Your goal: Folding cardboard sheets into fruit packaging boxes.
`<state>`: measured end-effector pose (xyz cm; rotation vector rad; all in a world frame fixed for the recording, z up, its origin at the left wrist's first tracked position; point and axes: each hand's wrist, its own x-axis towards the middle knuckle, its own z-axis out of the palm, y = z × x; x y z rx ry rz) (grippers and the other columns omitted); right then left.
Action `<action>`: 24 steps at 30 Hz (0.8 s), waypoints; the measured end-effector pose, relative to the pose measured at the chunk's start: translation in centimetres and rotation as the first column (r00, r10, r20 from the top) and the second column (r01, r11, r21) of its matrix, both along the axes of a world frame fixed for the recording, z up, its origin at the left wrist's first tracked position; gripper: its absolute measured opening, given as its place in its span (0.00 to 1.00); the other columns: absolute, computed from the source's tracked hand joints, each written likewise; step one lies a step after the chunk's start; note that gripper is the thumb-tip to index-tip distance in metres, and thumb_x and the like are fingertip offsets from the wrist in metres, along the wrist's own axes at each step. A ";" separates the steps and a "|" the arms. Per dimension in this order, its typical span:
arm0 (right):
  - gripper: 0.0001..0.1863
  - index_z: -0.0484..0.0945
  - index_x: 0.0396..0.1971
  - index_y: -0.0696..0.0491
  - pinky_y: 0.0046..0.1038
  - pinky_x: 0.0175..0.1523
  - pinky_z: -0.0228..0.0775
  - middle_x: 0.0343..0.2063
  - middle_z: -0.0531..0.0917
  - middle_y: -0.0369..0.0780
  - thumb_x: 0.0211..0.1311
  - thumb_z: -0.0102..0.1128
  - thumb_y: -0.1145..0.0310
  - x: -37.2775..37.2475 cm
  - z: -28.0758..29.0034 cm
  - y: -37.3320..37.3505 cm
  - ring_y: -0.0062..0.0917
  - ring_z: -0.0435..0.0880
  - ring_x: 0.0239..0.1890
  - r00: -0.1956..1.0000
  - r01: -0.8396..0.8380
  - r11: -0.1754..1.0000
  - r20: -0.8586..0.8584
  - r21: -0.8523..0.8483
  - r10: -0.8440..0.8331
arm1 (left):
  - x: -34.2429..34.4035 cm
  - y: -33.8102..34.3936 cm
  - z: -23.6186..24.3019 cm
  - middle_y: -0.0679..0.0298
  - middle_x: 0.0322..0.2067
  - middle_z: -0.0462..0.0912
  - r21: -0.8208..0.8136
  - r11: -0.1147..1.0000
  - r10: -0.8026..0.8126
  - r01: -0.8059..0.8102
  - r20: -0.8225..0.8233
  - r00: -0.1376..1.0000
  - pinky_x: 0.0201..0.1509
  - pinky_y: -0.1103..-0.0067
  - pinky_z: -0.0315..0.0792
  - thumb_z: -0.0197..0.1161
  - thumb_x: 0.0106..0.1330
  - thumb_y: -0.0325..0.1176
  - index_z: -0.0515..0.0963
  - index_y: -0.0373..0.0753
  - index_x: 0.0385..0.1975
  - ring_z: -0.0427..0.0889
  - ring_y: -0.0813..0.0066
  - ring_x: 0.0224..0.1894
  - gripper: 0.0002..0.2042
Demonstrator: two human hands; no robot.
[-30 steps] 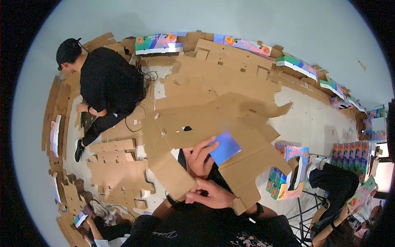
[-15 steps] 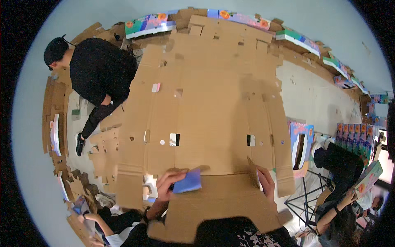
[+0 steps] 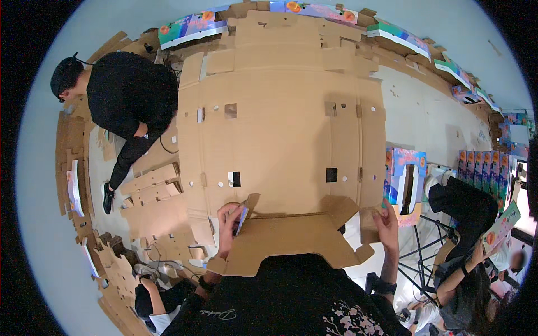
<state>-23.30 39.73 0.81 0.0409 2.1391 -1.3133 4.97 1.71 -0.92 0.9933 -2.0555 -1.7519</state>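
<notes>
A large cardboard box blank (image 3: 280, 134) lies brown side up in front of me, with square and round cut-outs in two rows. Its near panel (image 3: 291, 232) is folded up close to my body and has a wide notch in its edge. My left hand (image 3: 227, 218) is closed on a small side flap (image 3: 241, 219) of the near panel, whose outer side shows blue print. Closed on the flap's counterpart, a brown corner flap (image 3: 368, 225), is my right hand (image 3: 386, 228), thumb and fingers at its outer edge. Some fingertips are hidden behind the cardboard.
A person in black (image 3: 131, 92) bends over flat cardboard at the left. Another person (image 3: 473, 269) at the right holds a printed box (image 3: 500, 228). A handled printed box (image 3: 407, 182) stands right of the blank, near a black metal frame (image 3: 420, 252). Printed boxes (image 3: 485, 171) stand in a row.
The near panel has tilted up. My right hand has moved outward to the right with the corner flap; my left hand has turned the blue-printed flap more upright.
</notes>
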 end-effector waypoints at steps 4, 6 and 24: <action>0.33 0.58 0.71 0.57 0.29 0.62 0.72 0.62 0.74 0.45 0.68 0.57 0.73 -0.8 2.7 0.7 0.31 0.79 0.58 0.960 0.133 0.889 0.281 -0.438 -0.005 | -0.6 -0.3 1.1 0.58 0.58 0.62 -0.328 0.918 -0.215 0.221 0.052 0.975 0.56 0.73 0.71 0.75 0.54 0.30 0.80 0.45 0.57 0.68 0.63 0.60 0.27; 0.31 0.59 0.70 0.57 0.30 0.62 0.73 0.60 0.76 0.46 0.69 0.56 0.74 -0.3 4.5 0.0 0.30 0.79 0.59 0.891 0.326 0.709 0.454 -0.625 -0.009 | -0.8 -0.2 1.7 0.58 0.58 0.62 -0.318 0.922 -0.228 0.220 0.014 0.974 0.56 0.73 0.72 0.74 0.54 0.27 0.82 0.45 0.56 0.69 0.62 0.60 0.25; 0.57 0.62 0.70 0.49 0.43 0.72 0.59 0.72 0.59 0.46 0.33 0.81 0.67 1.3 11.6 -14.8 0.46 0.62 0.70 0.380 -0.651 0.665 -0.601 0.366 0.703 | -0.6 -1.5 5.5 0.54 0.63 0.64 -0.322 0.887 -0.317 0.330 0.095 0.944 0.61 0.67 0.70 0.71 0.55 0.25 0.79 0.44 0.57 0.73 0.57 0.57 0.26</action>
